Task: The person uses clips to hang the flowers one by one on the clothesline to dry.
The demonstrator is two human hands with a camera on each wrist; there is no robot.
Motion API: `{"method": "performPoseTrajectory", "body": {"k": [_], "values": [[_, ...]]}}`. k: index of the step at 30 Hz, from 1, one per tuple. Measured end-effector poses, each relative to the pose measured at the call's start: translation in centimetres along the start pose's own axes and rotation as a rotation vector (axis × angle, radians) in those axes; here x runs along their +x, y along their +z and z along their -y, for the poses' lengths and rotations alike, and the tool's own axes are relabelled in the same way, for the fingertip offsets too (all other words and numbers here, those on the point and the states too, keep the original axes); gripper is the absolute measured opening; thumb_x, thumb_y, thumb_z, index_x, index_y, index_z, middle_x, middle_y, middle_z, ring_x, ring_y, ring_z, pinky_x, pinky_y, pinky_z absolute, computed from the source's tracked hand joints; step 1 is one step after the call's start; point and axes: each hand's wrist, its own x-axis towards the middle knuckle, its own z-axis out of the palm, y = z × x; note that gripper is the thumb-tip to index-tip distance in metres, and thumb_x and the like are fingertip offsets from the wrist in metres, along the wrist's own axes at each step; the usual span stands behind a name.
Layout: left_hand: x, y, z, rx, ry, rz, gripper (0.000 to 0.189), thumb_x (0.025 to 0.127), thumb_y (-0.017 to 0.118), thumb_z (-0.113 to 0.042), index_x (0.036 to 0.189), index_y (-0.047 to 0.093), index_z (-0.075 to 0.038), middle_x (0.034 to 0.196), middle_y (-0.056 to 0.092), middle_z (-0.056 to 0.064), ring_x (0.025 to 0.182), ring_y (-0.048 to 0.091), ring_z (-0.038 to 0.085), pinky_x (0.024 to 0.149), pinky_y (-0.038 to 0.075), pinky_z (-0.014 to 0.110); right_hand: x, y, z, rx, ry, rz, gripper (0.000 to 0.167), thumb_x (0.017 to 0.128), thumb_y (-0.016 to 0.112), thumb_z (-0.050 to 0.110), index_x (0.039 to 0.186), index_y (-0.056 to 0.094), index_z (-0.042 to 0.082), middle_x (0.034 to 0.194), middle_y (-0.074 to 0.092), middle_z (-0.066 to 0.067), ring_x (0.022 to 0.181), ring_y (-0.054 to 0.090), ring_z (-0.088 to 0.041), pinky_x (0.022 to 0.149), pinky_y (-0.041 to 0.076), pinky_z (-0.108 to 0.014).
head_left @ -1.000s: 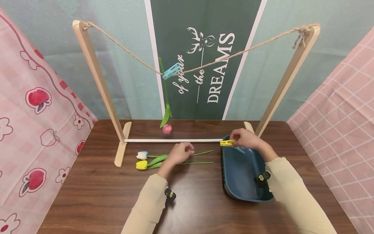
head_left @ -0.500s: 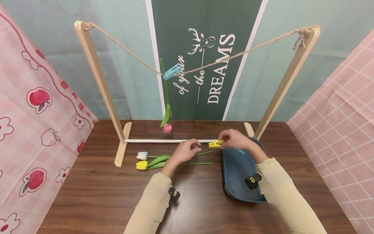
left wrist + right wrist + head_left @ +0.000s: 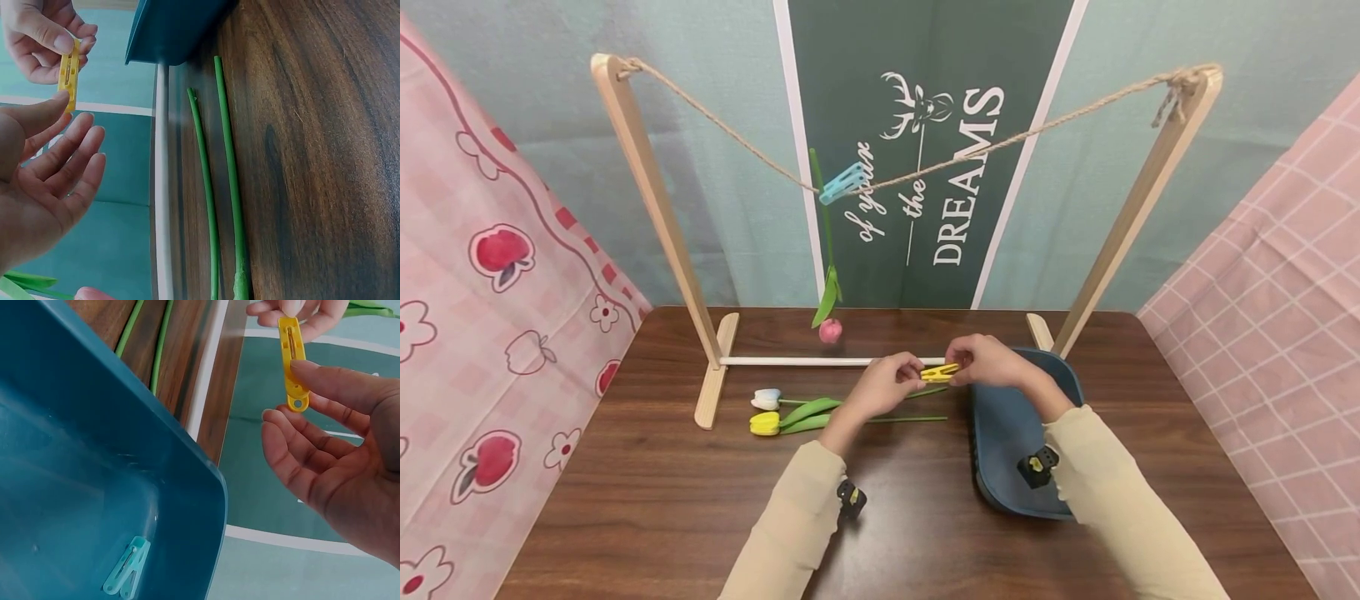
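Observation:
Both hands meet at a yellow clothespin (image 3: pixel 939 372) above the table. My left hand (image 3: pixel 886 386) pinches its left end, thumb on the near face in the left wrist view. The right hand (image 3: pixel 997 363) pinches the other end between thumb and fingers, as the right wrist view shows. Below the left hand lie a yellow tulip (image 3: pixel 764 423) and a white-blue tulip (image 3: pixel 766 399), their green stems pointing right. A pink tulip (image 3: pixel 830 331) hangs upside down from the rope (image 3: pixel 730 132), held there by a blue clothespin (image 3: pixel 842 183).
A dark blue basin (image 3: pixel 1000 467) stands under the right forearm, with a light teal clothespin (image 3: pixel 127 567) inside. Wooden posts (image 3: pixel 655 208) hold up the rope at both sides, joined low down by a white rod (image 3: pixel 797 362). Curtains surround the brown table (image 3: pixel 647 500).
The right hand has brought the yellow clothespin leftward from over the basin. The left hand has moved right and now touches the clothespin's left end. Tulips and rope stay put.

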Motion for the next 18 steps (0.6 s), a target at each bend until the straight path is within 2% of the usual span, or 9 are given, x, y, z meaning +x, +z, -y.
{"method": "performPoseTrajectory", "body": {"k": [9, 18], "values": [[0.1, -0.03, -0.13, 0.033, 0.021, -0.034, 0.006, 0.083, 0.066, -0.009, 0.087, 0.065, -0.004, 0.077, 0.064, 0.002, 0.072, 0.058, 0.011, 0.066, 0.045, 0.023, 0.16, 0.08, 0.33, 0.009, -0.005, 0.009, 0.016, 0.072, 0.072, 0.002, 0.086, 0.063, 0.003, 0.074, 0.06, -0.001, 0.065, 0.053, -0.015, 0.057, 0.044, -0.029], [0.24, -0.01, 0.2, 0.026, 0.032, -0.074, 0.004, 0.083, 0.066, -0.007, 0.086, 0.065, -0.005, 0.077, 0.064, 0.002, 0.072, 0.058, 0.012, 0.066, 0.046, 0.023, 0.28, -0.13, 0.09, 0.014, -0.018, 0.006, 0.022, 0.072, 0.074, 0.006, 0.09, 0.062, 0.001, 0.075, 0.06, -0.002, 0.067, 0.053, -0.015, 0.057, 0.045, -0.028]]}}
